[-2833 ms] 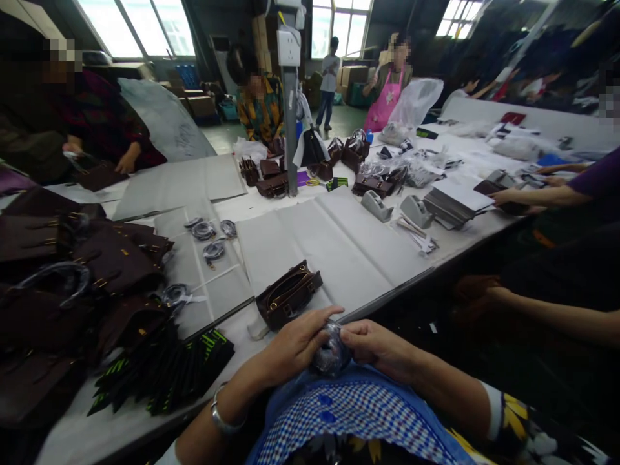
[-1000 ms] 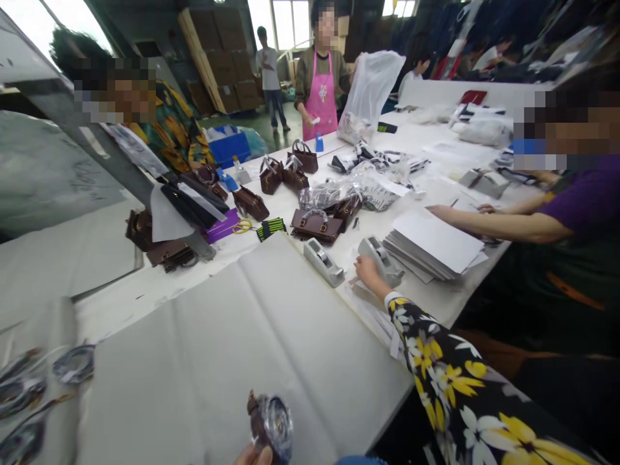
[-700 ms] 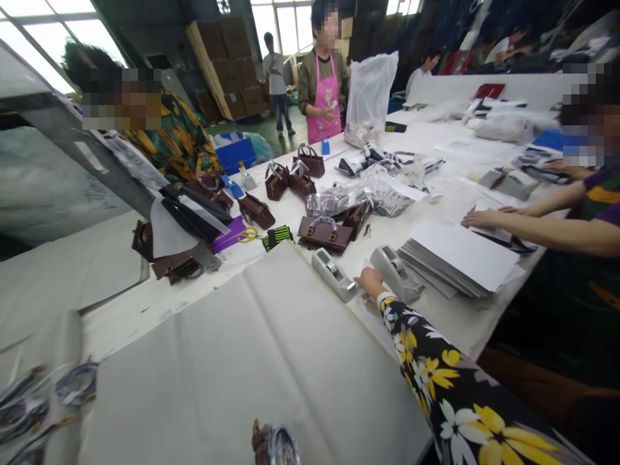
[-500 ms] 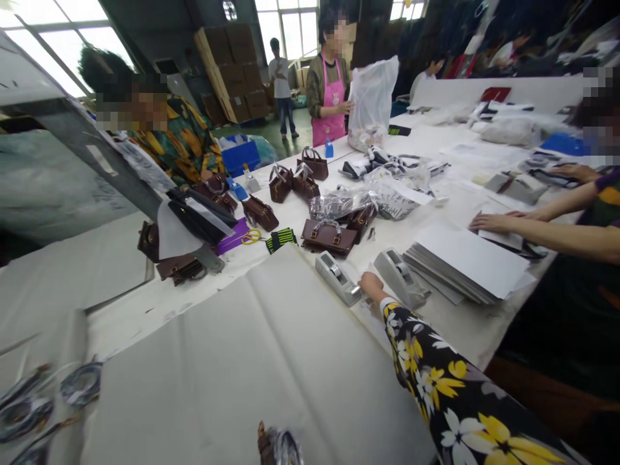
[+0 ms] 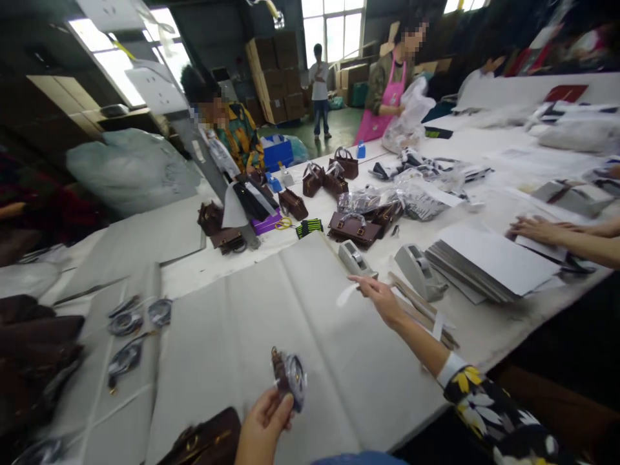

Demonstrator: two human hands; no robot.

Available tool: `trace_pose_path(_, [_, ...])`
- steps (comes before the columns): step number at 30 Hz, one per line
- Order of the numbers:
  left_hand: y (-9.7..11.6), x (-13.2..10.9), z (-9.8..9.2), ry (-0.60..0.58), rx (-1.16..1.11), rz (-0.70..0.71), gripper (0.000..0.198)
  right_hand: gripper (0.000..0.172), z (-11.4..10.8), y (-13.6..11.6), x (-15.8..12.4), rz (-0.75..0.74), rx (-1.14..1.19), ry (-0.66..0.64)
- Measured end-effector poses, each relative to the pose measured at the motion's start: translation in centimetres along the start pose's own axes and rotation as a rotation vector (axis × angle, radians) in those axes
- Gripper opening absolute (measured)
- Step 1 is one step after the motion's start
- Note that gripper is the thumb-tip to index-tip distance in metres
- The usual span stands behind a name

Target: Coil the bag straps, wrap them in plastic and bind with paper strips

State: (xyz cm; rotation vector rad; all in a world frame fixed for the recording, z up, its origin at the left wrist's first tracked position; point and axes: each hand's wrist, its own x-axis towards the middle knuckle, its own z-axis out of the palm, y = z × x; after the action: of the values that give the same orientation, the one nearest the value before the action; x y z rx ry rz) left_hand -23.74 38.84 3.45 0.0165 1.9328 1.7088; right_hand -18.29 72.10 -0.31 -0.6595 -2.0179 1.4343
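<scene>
My left hand [image 5: 267, 413] pinches a coiled bag strap [image 5: 290, 381], wrapped in clear plastic with brown leather and a gold-coloured clip at its end. Out over the grey sheet [image 5: 252, 316], my right hand [image 5: 380, 297] has its index finger stretched and a short strip of tape [image 5: 345, 296] hanging at the fingertips. Just beyond that hand stands a grey tape dispenser [image 5: 356, 258], with a second dispenser [image 5: 419, 274] to its right. Below my left hand, at the bottom edge, lies a dark brown handbag [image 5: 208, 436], partly cut off.
More plastic-wrapped coiled straps [image 5: 126, 321] lie at left. Brown handbags [image 5: 356, 227] stand mid-table, near yellow scissors [image 5: 283, 223]. A stack of boards [image 5: 498, 265] lies at right, beside a co-worker's hands [image 5: 542, 229]. A metal post [image 5: 198, 145] rises at left.
My right hand has drawn back from the tape dispenser and now carries a strip of tape. My left hand has come into view holding the coiled strap. The view has swung left.
</scene>
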Motion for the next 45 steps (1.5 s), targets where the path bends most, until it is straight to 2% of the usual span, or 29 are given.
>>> trace_pose_path(5, [1.1, -1.7, -2.9, -0.069, 0.048, 0.162, 0.039, 0.039, 4.9, -4.9, -8.0, 0.112, 0.241, -0.175])
trace_pose_path(10, [0.5, -3.6, -7.0, -0.081, -0.043, 0.224, 0.037, 0.033, 8.9, -7.8, -13.7, 0.119, 0.359, -0.279])
trace_pose_path(15, [-0.1, -5.3, -10.4, -0.083, -0.033, 0.289, 0.036, 0.031, 12.6, -10.1, -17.8, 0.108, 0.355, -0.375])
trace_pose_path(20, [-0.1, -7.2, -13.3, -0.139, -0.101, 0.306, 0.038, 0.04, 16.4, -11.9, -20.8, 0.063, 0.306, -0.37])
trace_pose_path(23, [-0.2, -8.1, -15.1, -0.111, -0.13, 0.304, 0.04, 0.035, 18.3, -12.8, -22.3, 0.023, 0.251, -0.357])
trace_pose_path(25, [-0.4, -8.6, -16.3, -0.079, -0.139, 0.31, 0.041, 0.032, 19.3, -13.2, -23.2, -0.057, 0.219, -0.349])
trace_pose_path(28, [-0.8, -9.3, -18.1, -0.053, -0.16, 0.319, 0.041, 0.026, 20.3, -13.7, -24.2, -0.337, 0.12, -0.35])
trace_pose_path(30, [-1.1, -9.7, -19.2, -0.045, -0.173, 0.329, 0.041, 0.029, 20.8, -14.1, -24.8, -0.492, 0.078, -0.335])
trace_pose_path(32, [-1.4, -10.1, -20.2, -0.037, -0.187, 0.338, 0.042, 0.028, 21.2, -14.5, -25.4, -0.53, 0.076, -0.303])
trace_pose_path(39, [-2.5, -11.3, -23.0, -0.016, -0.195, 0.354, 0.037, 0.019, 22.3, -16.2, -27.3, -0.328, 0.222, -0.301])
trace_pose_path(43, [-3.1, -11.8, -24.2, 0.0, -0.184, 0.357, 0.035, 0.035, 23.0, -16.4, -27.8, -0.147, 0.222, -0.305])
trace_pose_path(45, [-3.3, -11.9, -24.6, 0.015, -0.181, 0.354, 0.035, 0.033, 23.4, -16.5, -27.9, -0.097, 0.193, -0.31])
